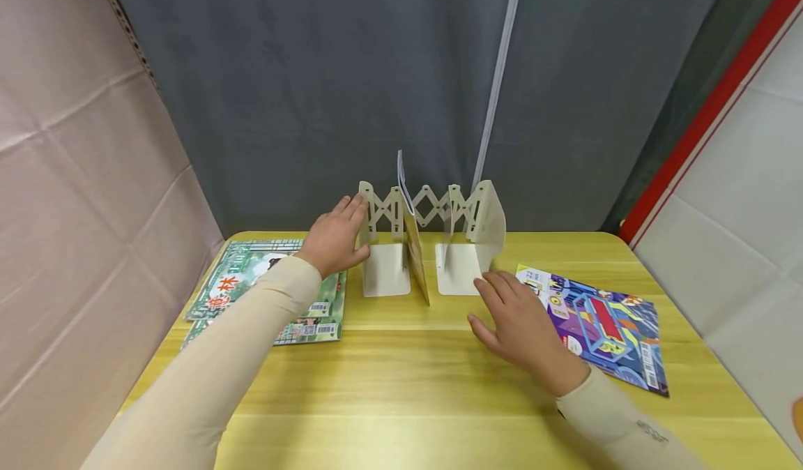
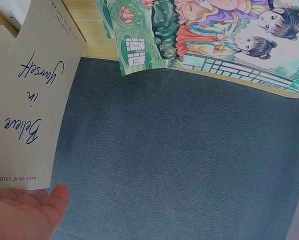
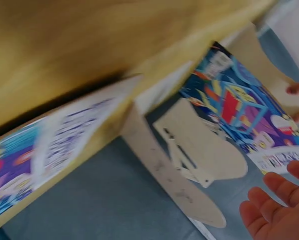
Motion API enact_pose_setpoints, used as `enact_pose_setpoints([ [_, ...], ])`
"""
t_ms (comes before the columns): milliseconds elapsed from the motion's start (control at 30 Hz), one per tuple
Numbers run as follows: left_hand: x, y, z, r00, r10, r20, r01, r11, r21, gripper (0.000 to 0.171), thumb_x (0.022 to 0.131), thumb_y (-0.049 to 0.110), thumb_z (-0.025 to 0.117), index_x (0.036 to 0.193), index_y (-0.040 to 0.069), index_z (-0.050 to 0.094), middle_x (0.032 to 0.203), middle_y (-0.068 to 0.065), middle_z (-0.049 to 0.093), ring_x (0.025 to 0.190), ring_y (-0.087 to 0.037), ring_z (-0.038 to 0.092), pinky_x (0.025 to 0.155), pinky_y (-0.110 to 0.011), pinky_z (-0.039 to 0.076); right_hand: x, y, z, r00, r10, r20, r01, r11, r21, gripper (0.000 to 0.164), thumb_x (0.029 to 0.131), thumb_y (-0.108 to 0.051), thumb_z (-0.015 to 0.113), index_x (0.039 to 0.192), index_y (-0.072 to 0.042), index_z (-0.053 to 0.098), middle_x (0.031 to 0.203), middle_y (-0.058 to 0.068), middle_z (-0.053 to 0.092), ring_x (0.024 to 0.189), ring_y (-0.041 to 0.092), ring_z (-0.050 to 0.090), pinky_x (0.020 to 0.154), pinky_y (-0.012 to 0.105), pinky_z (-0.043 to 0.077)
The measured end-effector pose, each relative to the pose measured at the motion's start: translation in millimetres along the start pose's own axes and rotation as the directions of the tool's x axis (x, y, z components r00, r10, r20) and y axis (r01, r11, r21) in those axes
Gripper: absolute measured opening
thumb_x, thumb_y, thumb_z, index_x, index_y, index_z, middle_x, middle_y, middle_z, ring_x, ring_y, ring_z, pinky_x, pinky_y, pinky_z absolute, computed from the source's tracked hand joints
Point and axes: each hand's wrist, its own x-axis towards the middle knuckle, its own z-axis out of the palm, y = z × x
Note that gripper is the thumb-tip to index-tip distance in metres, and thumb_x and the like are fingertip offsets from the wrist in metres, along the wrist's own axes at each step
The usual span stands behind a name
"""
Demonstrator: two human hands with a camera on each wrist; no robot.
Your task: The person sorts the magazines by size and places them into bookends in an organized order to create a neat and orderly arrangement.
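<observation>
A cream folding bookend (image 1: pixel 387 275) with zigzag crossbars stands at the back of the table. My left hand (image 1: pixel 335 238) touches its left end plate, fingers fairly straight. In the left wrist view those fingertips are at the edge of the plate (image 2: pixel 32 107), which is lettered "Believe in yourself". One thin magazine (image 1: pixel 414 247) stands upright between the dividers, nearly edge-on in the head view; its blue and purple cover (image 3: pixel 244 100) shows in the right wrist view. Holding nothing, my right hand (image 1: pixel 517 320) is relaxed in front of the right end plate (image 1: pixel 492 222), fingers apart.
Green illustrated magazines (image 1: pixel 251 282) lie overlapping on the left of the wooden table (image 1: pixel 376 393), partly under the left forearm. At the right lies a purple and blue magazine (image 1: pixel 602 323), near the right wrist. A dark grey curtain (image 1: pixel 314 93) hangs behind the table.
</observation>
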Motion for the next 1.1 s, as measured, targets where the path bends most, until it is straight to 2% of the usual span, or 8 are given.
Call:
enact_pose_setpoints([
  [133,-0.3,-0.5,-0.9,1.0,0.004,0.008,-0.004,1.0,0.0,0.083,0.093,0.041,0.06,0.156,0.001,0.025,0.163,-0.016,0.019,0.148,-0.035,0.021,0.11,-0.053,0.034,-13.3,7.6,4.6,0.999,0.004,0.046,-0.003,1.0,-0.031,0.055,0.09,-0.039,0.059,0.128,0.001,0.057,0.127,0.022,0.058,0.119,0.04,0.053,0.097,0.056,0.046],
  [233,-0.9,-1.1,-1.9,1.0,0.0,0.02,0.0,1.0,-0.002,0.084,0.093,0.042,0.06,0.157,0.001,0.023,0.163,-0.016,0.018,0.148,-0.035,0.02,0.111,-0.053,0.033,-21.4,11.9,8.7,0.99,0.05,0.13,-0.044,0.998,-0.054,0.055,0.09,-0.039,0.061,0.129,0.0,0.057,0.129,0.023,0.057,0.12,0.041,0.051,0.094,0.058,0.048],
  [367,-1.8,-1.0,-2.4,1.0,-0.01,0.025,0.01,1.0,-0.004,0.084,0.094,0.042,0.06,0.157,0.001,0.022,0.164,-0.016,0.017,0.149,-0.034,0.019,0.111,-0.053,0.033,-29.5,23.4,17.0,0.955,0.124,0.27,-0.106,0.991,-0.082,0.058,0.093,-0.042,0.061,0.135,-0.002,0.054,0.135,0.024,0.053,0.127,0.044,0.047,0.097,0.061,0.044],
  [467,-2.1,0.1,-2.6,1.0,-0.01,0.02,0.011,1.0,-0.01,0.083,0.094,0.041,0.06,0.157,0.001,0.023,0.163,-0.016,0.017,0.149,-0.034,0.02,0.11,-0.054,0.034,-33.7,35.0,22.5,0.923,0.168,0.345,-0.145,0.985,-0.093,0.061,0.094,-0.045,0.06,0.137,-0.003,0.054,0.139,0.023,0.051,0.13,0.045,0.044,0.1,0.063,0.04],
  [667,-0.8,2.1,-1.7,1.0,-0.002,0.013,0.002,1.0,-0.011,0.083,0.093,0.041,0.06,0.156,0.001,0.024,0.163,-0.016,0.017,0.148,-0.034,0.02,0.11,-0.054,0.034,-37.9,53.9,32.4,0.886,0.202,0.417,-0.168,0.979,-0.117,0.065,0.093,-0.052,0.058,0.138,-0.005,0.052,0.142,0.023,0.049,0.134,0.046,0.039,0.101,0.066,0.037],
  [933,0.5,1.1,-0.7,1.0,-0.002,0.015,0.002,1.0,0.001,0.084,0.094,0.042,0.06,0.157,0.001,0.023,0.164,-0.015,0.016,0.148,-0.034,0.02,0.11,-0.054,0.034,-42.0,60.5,40.6,0.836,0.202,0.51,-0.177,0.979,-0.097,0.076,0.094,-0.062,0.05,0.149,-0.009,0.046,0.153,0.023,0.037,0.142,0.048,0.027,0.103,0.069,0.032],
  [1000,0.2,0.8,-0.8,1.0,-0.001,0.022,0.001,1.0,-0.007,0.084,0.094,0.042,0.06,0.157,0.001,0.022,0.164,-0.016,0.016,0.148,-0.034,0.02,0.11,-0.054,0.034,-43.3,62.0,42.1,0.826,0.206,0.525,-0.183,0.978,-0.097,0.077,0.095,-0.062,0.048,0.15,-0.009,0.044,0.154,0.023,0.035,0.142,0.049,0.026,0.102,0.07,0.032],
  [1100,0.3,0.1,-1.2,1.0,-0.001,0.022,0.001,1.0,-0.008,0.084,0.094,0.042,0.059,0.157,0.001,0.022,0.164,-0.016,0.015,0.149,-0.034,0.02,0.11,-0.055,0.035,-44.1,64.4,44.6,0.824,0.205,0.529,-0.181,0.979,-0.097,0.076,0.096,-0.062,0.047,0.15,-0.008,0.044,0.154,0.024,0.035,0.141,0.05,0.026,0.1,0.072,0.033],
])
